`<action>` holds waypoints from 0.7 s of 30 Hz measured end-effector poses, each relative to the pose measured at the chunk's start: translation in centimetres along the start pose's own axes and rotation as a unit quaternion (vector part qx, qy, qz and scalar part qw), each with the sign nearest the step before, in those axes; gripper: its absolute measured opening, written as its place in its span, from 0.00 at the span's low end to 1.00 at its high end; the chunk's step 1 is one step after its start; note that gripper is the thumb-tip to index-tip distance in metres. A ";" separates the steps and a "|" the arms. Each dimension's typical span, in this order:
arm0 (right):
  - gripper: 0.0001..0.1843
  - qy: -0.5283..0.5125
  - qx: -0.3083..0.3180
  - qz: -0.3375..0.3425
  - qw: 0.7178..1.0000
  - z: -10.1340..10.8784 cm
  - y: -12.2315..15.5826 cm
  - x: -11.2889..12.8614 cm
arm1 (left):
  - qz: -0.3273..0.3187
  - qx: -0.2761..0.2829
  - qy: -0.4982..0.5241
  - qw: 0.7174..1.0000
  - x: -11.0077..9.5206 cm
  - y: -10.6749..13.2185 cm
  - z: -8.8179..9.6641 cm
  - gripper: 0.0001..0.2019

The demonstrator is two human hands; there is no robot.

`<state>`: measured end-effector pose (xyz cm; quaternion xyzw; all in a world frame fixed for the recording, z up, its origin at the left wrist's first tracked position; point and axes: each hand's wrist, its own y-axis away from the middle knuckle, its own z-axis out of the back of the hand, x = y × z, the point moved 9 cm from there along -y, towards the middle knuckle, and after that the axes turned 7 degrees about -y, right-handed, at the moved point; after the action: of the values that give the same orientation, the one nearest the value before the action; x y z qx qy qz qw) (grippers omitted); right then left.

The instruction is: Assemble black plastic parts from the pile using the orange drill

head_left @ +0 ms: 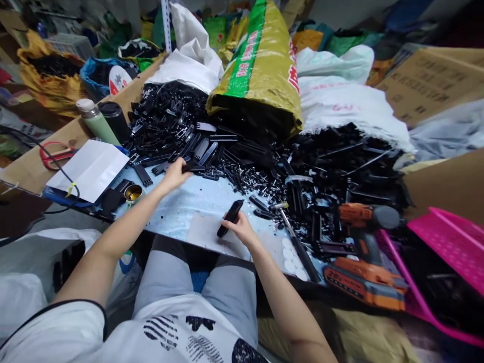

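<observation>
My right hand (244, 229) is closed around a long black plastic piece (230, 218), held tilted above a pale pad (206, 229) at the front of the worktop. At the near edge of a heap of black parts (174, 116), my left hand (176, 175) pinches a flat black plastic part (193, 168). Some of its fingertips are hidden by the hand itself. Between the hands and the heap lie many small screws (251, 176). A hammer (298, 242) rests to the right of my right hand, beside white round discs (293, 259).
An orange cordless drill (365, 257) and a pink basket (448, 247) stand at the right. A yellow sack (260, 65) lies open over the heap. At the left are a small metal cup (133, 192), white paper (91, 169), red scissors (55, 155) and a green bottle (97, 121).
</observation>
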<state>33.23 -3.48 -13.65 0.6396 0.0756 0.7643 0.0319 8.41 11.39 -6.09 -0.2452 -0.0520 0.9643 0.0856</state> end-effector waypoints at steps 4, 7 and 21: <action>0.17 0.379 -0.031 0.121 0.917 0.3 2.8 1.9 | 0.000 0.110 0.150 0.983 -5.1 9.8 -4.7 0.14; 0.26 0.475 0.047 0.169 0.862 -1.9 5.0 1.5 | 0.011 0.154 0.222 0.963 -6.4 15.0 -6.8 0.18; 0.34 -0.170 0.083 -0.023 0.982 -3.7 5.5 0.7 | 0.015 0.083 0.363 0.928 -9.7 19.1 -6.0 0.21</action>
<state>29.77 -9.07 -12.75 0.7584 0.1474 0.6348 0.0086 16.99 -8.80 -9.57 -0.5708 0.0668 0.8116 0.1048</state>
